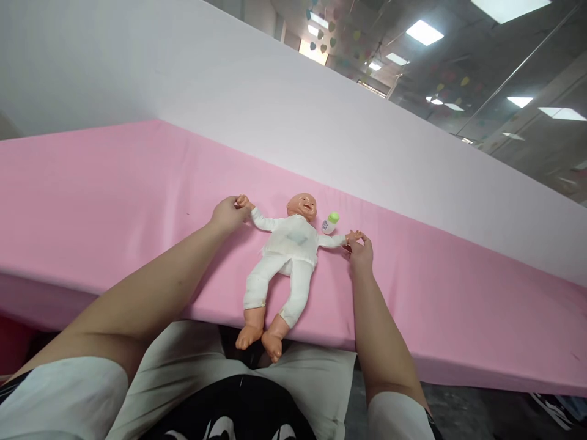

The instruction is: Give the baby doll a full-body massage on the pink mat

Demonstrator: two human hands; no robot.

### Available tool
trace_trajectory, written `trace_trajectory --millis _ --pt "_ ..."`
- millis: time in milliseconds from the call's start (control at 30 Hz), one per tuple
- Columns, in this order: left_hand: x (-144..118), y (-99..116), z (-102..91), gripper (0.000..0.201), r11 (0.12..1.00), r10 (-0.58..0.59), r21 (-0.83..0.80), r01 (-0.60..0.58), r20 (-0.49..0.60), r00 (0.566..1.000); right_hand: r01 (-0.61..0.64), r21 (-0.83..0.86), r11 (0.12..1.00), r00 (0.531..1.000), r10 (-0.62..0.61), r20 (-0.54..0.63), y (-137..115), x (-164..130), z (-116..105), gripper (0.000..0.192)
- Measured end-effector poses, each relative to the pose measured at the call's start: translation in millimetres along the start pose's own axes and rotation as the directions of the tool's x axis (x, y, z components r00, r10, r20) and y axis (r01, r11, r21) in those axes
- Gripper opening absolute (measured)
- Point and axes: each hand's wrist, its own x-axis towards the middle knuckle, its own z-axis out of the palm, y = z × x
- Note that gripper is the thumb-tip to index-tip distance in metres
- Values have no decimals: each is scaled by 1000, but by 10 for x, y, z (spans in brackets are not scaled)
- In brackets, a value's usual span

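A baby doll (pixel 292 238) in a white cloth suit lies on its back on the pink padded bench top (pixel 137 177). Its head points to the wall and its bare feet hang over the near edge. My left hand (pixel 229 214) pinches the doll's hand on the left side, with that arm stretched outward. On the other side, my right hand (pixel 361 252) grips the doll's other hand between thumb and fingers. Both doll arms are spread wide. A small white bottle with a green cap (pixel 330 223) lies beside the doll's head, apart from my hands.
Behind the bench top rises a white wall (pixel 275 110), with glass and ceiling lights above it. My legs in light trousers (pixel 183 373) are at the near edge, under the doll's feet. Something red (pixel 16 345) is at the lower left.
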Motion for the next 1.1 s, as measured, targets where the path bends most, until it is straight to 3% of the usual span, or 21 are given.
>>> trace_trajectory --millis 100,200,367,500,600,667,800,867,933,1000,1100 --pt "78 -63 -35 24 988 -138 -58 140 42 990 -164 -57 985 986 166 20 90 96 -91 58" --pt "82 -83 -20 26 985 -135 -98 140 61 989 -161 -98 982 986 164 21 143 120 -91 60" --pt "-30 -23 34 50 985 94 -151 -86 48 994 102 -24 995 994 -101 36 52 -4 39 78" --pt "-232 106 119 57 952 296 -101 -289 72 952 349 -81 934 937 -347 36 -78 -248 244 64" --pt "-392 191 219 49 913 404 -16 -409 192 894 457 -210 864 889 -440 124 -102 -422 398 47" --pt "-461 219 285 43 852 492 39 -522 280 824 545 -294 785 837 -492 238 -73 -485 472 38" --pt "-490 214 368 37 693 633 69 -717 417 652 751 -379 541 660 -593 461 11 -491 545 30" --pt "-479 202 380 37 666 645 81 -741 437 627 796 -376 474 605 -612 509 32 -473 557 31" --pt "-472 196 379 37 668 645 94 -738 423 637 783 -388 486 621 -601 503 30 -464 560 33" --pt "-472 202 366 38 695 630 108 -711 387 674 711 -412 570 703 -555 445 11 -461 552 34" --pt "-459 216 322 41 808 527 120 -577 291 798 525 -361 770 849 -448 280 -26 -430 503 45"
